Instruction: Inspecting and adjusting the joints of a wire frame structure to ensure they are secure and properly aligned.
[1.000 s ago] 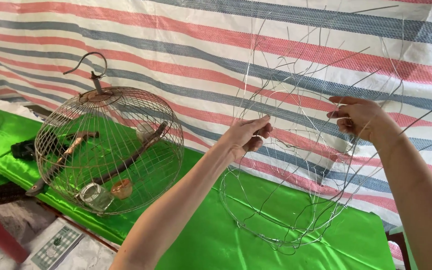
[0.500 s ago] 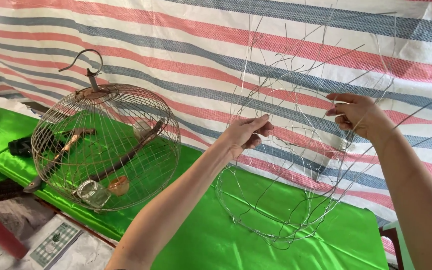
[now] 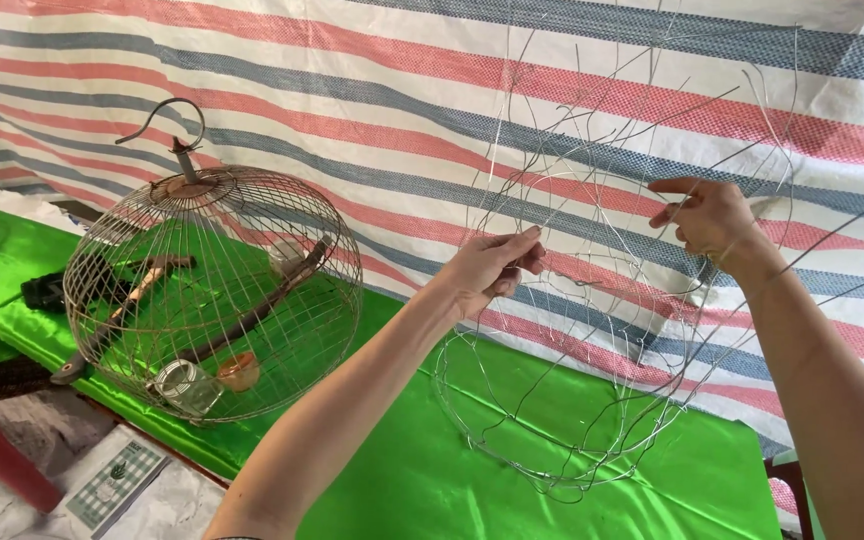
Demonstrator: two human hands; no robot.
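A striped tarp [image 3: 372,90] in red, white and blue-grey forms the backdrop, hanging behind a table covered with green cloth [image 3: 422,480]. An unfinished wire frame [image 3: 572,380] stands on the cloth at centre right; its base ring rests near the table's front edge, and its loose upright wires fan upward and outward in front of the tarp. The left hand [image 3: 487,270] is closed in a pinch on a wire at the frame's near left side, thumb against fingers. The right hand [image 3: 707,215] is closed on a wire at the frame's upper right, with the index finger extended along it. Both forearms reach in from the lower edge of the view. To the left, well apart from the frame, a finished round cage [image 3: 212,295] stands on the cloth, topped by a hook [image 3: 167,120]. Inside it are wooden perches [image 3: 267,300], a small glass jar [image 3: 184,385] and a brown cup [image 3: 239,370].
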